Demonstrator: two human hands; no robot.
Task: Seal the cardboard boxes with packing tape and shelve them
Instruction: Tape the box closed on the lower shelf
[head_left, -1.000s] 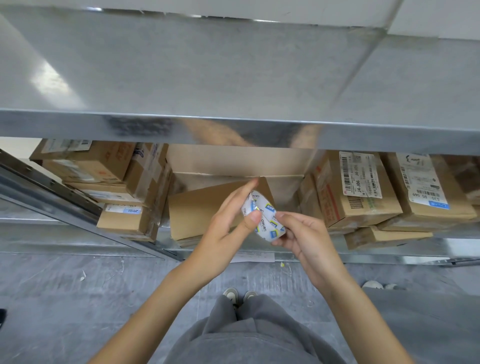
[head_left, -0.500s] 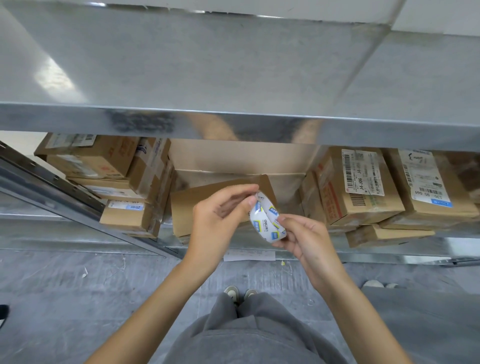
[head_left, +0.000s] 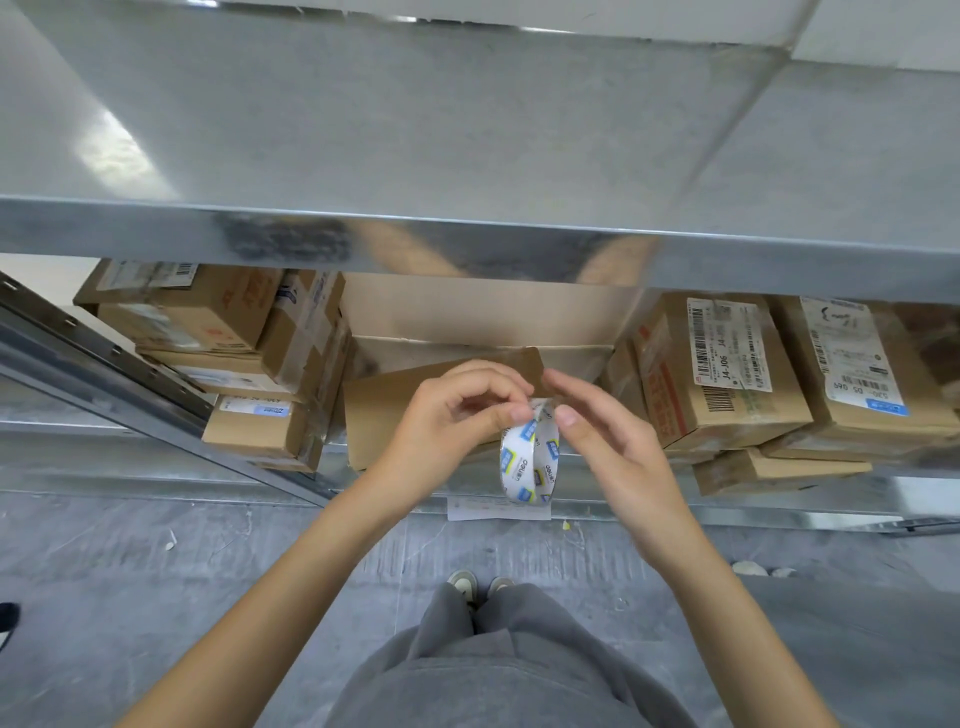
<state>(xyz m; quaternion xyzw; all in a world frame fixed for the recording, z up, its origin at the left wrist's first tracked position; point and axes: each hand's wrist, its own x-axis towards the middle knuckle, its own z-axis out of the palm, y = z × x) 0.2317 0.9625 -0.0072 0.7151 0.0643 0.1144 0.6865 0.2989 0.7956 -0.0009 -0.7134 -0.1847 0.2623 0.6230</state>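
The person is standing at a metal shelf unit and working at the tape roll, so the step in hand looks like finding and lifting the free end of the tape before any sealing begins. The left hand is pinching the top of the roll, thumb and forefinger pressed together on its upper edge, the other fingers curled loosely above. The roll is hanging from that pinch, its open ring facing the camera. The right hand is just beside the roll, fingers relaxed and slightly spread, with the thumb tip touching or nearly touching the roll's upper rim; whether it is actually catching the tape's end cannot be told.

Just beyond both hands, on the lower shelf, an open cardboard box is waiting with a flap standing up. Labelled boxes are stacked well to the right of the right hand, and more boxes to the left of the left hand.

The next move probably calls for peeling a length free with the right hand, then pressing the box's flaps shut.
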